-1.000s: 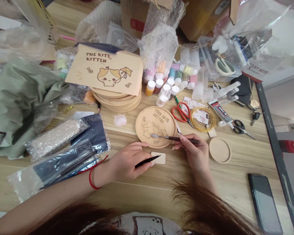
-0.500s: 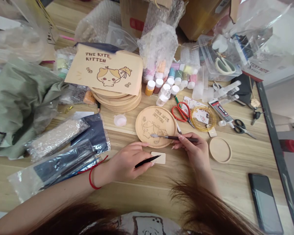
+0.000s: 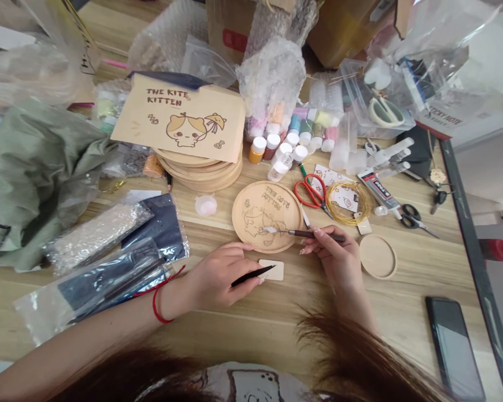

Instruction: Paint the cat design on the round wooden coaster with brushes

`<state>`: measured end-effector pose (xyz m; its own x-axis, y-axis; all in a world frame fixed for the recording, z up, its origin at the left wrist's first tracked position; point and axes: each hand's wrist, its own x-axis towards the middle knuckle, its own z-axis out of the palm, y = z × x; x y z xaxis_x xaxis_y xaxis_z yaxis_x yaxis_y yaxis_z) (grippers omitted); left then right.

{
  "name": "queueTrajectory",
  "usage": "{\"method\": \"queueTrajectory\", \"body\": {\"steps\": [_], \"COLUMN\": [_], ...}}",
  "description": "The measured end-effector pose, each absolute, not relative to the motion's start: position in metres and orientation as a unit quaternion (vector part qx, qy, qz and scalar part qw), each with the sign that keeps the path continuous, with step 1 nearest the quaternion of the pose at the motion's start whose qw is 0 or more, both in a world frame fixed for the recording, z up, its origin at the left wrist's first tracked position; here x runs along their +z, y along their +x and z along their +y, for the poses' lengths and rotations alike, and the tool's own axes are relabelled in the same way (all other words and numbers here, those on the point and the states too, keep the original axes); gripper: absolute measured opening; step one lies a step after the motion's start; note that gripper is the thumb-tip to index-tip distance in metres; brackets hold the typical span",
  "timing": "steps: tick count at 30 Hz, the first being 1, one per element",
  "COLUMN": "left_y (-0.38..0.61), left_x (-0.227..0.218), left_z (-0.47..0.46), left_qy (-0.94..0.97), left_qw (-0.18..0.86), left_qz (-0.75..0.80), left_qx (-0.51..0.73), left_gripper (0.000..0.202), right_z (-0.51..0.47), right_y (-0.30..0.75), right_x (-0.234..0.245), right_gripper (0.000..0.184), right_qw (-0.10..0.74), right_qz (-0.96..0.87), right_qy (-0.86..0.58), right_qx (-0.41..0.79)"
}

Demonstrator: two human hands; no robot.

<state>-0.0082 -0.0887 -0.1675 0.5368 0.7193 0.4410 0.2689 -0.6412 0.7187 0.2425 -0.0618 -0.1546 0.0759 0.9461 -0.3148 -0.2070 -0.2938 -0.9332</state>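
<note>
My right hand (image 3: pixel 333 248) grips a small palette knife (image 3: pixel 295 231) by its dark handle. The knife's pale blade lies over the round wooden plate (image 3: pixel 245 192), above the kitten outline and lettering drawn there. My left hand (image 3: pixel 222 273) is closed on black pointed tweezers (image 3: pixel 251 275), and its outstretched index finger reaches the plate's near rim. Below the tweezers' tip is a small pale rectangular card (image 3: pixel 278 271) on the table. Whether the blade touches the plate's surface I cannot tell.
Behind the plate stand several paint bottles (image 3: pixel 257 149) and a stack of wooden plates (image 3: pixel 201 177) under a kitten picture (image 3: pixel 184 120). Red-handled scissors (image 3: pixel 304 192), a gold wire coil (image 3: pixel 347 218), a small round tray (image 3: pixel 377 257) and a phone (image 3: pixel 455 346) lie rightward. Plastic packets (image 3: pixel 104 285) lie left.
My right hand and the palette knife have shifted slightly to the right, the blade sliding across over the drawing. My left hand with the tweezers has stayed in place.
</note>
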Motion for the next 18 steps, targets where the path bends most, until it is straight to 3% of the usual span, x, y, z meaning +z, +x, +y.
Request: {"method": "queueTrajectory", "body": {"steps": [18], "left_y": [-0.0081], "left_x": [-0.1666], "left_z": [-0.0884], "left_qy": [0.824], "left_qw": [0.303], "left_qz": [0.301], "left_qx": [0.373], "left_gripper": [0.011], "right_z": [-0.0625], "right_y": [0.2418], "right_x": [-0.1555], "right_gripper": [0.017], "right_qw": [0.475], "right_qz": [-0.346], "right_qy": [-0.554], "right_qx": [0.590]}}
